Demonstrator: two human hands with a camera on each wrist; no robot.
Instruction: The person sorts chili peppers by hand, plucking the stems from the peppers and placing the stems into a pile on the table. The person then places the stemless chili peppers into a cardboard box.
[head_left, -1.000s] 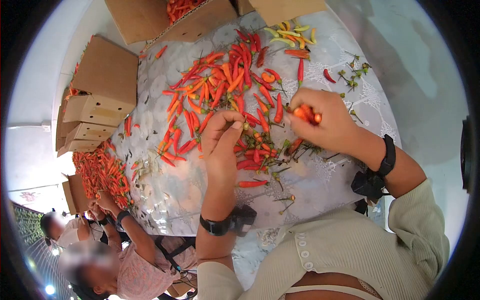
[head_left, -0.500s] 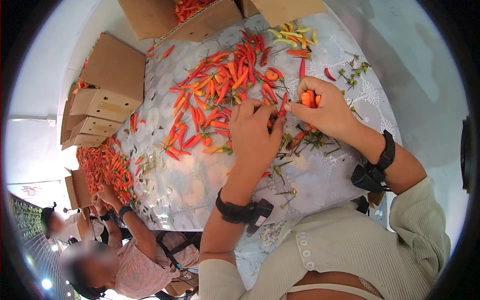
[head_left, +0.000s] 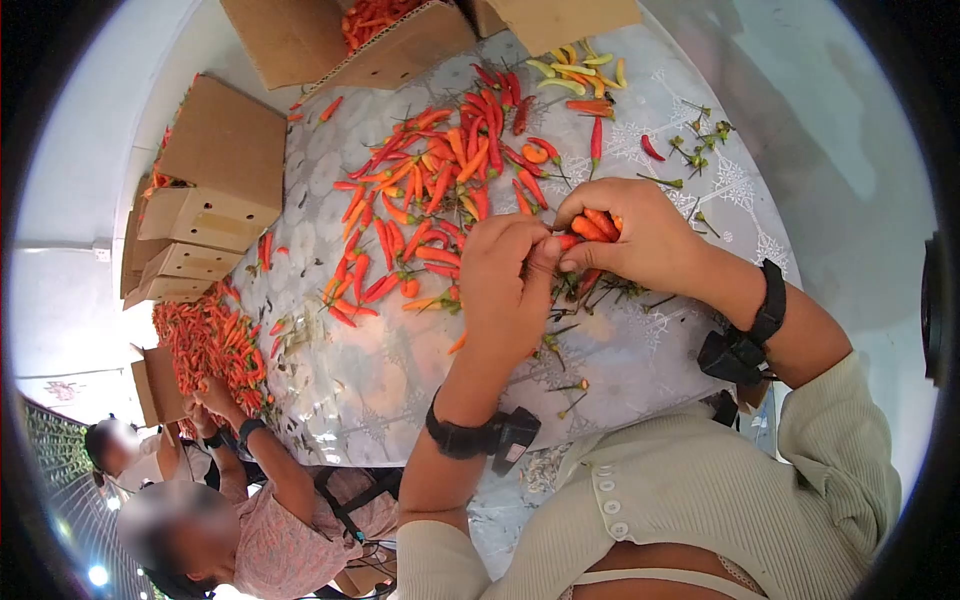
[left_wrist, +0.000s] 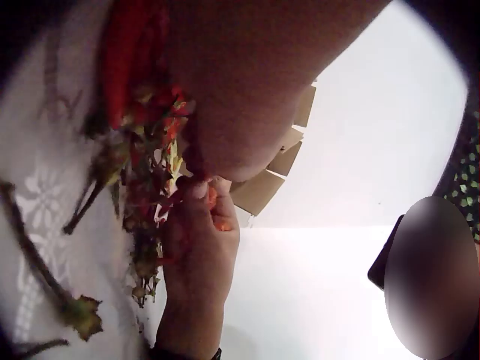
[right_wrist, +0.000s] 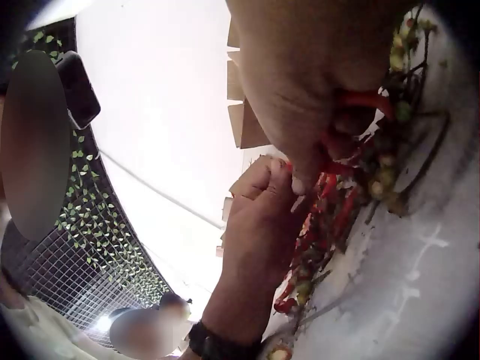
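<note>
Several orange-red chili peppers [head_left: 592, 226] are bunched in my right hand [head_left: 645, 230], their ends showing between the curled fingers. My left hand [head_left: 505, 285] meets it fingertip to fingertip, pinching the end of a red chili [head_left: 567, 241] that runs into the right hand's grip. The left fingers mostly hide that end. In the left wrist view the right hand [left_wrist: 196, 255] shows orange chili between thumb and fingers. Seen from the right wrist, the left hand [right_wrist: 255, 217] has its thumb and finger pressed together at the chili. Cut-off green stems [head_left: 625, 287] lie below the hands.
A loose pile of red and orange chilies [head_left: 440, 165] spreads beyond my hands on the patterned tablecloth [head_left: 350, 400]. Yellow chilies [head_left: 575, 70] and green stems [head_left: 705, 140] lie farther off. Cardboard boxes [head_left: 225, 150] stand left and back. Another person [head_left: 285, 520] works at the left.
My left hand first pinched a small piece apart from the right, then moved right to a red chili near it. Now both hands meet around that chili; the right keeps its bunch.
</note>
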